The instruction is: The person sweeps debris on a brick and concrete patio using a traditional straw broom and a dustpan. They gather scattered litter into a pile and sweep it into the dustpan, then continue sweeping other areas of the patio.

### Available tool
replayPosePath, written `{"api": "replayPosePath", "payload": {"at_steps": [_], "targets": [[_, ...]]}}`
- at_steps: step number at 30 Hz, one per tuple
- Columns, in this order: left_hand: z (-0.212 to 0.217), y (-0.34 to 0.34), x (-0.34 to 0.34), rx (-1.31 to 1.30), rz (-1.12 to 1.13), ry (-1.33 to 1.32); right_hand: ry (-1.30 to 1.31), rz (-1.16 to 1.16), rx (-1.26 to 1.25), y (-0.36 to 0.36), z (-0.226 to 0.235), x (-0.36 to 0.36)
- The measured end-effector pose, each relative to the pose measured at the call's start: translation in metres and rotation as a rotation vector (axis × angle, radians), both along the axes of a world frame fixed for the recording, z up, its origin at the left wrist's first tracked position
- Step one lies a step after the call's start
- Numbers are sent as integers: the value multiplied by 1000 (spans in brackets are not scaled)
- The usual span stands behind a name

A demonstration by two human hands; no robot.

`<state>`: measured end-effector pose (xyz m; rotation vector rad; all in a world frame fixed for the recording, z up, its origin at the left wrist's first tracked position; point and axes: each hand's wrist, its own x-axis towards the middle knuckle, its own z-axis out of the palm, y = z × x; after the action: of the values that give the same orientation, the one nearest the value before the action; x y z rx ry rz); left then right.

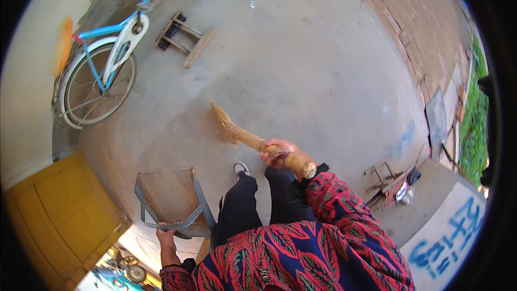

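My right hand (282, 152) is wrapped round the handle of a short straw hand broom (247, 138), in front of my legs. Its bristles fan out to the upper left, over the grey concrete floor (280, 75). To the left of my legs is a dustpan (169, 194) with a brownish pan and a grey metal frame. The fingers of my left hand (166, 238) close on the near edge of that frame. Whether the bristles touch the floor I cannot tell.
A blue bicycle (94, 64) stands along the left wall. A small wooden stool (186, 39) lies on the floor near it. At the left is a yellow door (64, 213). A folding stool (390, 188) sits at the right, near a ledge (431, 253) with blue painted marks.
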<state>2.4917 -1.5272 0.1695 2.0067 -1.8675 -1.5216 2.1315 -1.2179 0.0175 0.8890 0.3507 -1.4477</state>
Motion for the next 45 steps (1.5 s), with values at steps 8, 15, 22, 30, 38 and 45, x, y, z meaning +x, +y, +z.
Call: {"api": "replayPosePath", "payload": {"at_steps": [8, 15, 22, 30, 38, 45], "targets": [[-43, -31, -48, 29, -189, -35, -58, -511, 182, 206, 71, -82], [-60, -69, -99, 63, -288, -61, 559, -242, 552, 152, 118, -33], [-64, -83, -160, -6, -373, 37, 281, -227, 413, 154, 153, 34], [-52, -79, -188, -16, -451, -27, 238, -72, 627, 241, 123, 35], [-42, -2, -196, -80, -532, -114, 654, -65, 671, 360, 108, -95], [-17, 63, -234, -108, -617, -212, 696, -171, 668, 382, 138, -69]]}}
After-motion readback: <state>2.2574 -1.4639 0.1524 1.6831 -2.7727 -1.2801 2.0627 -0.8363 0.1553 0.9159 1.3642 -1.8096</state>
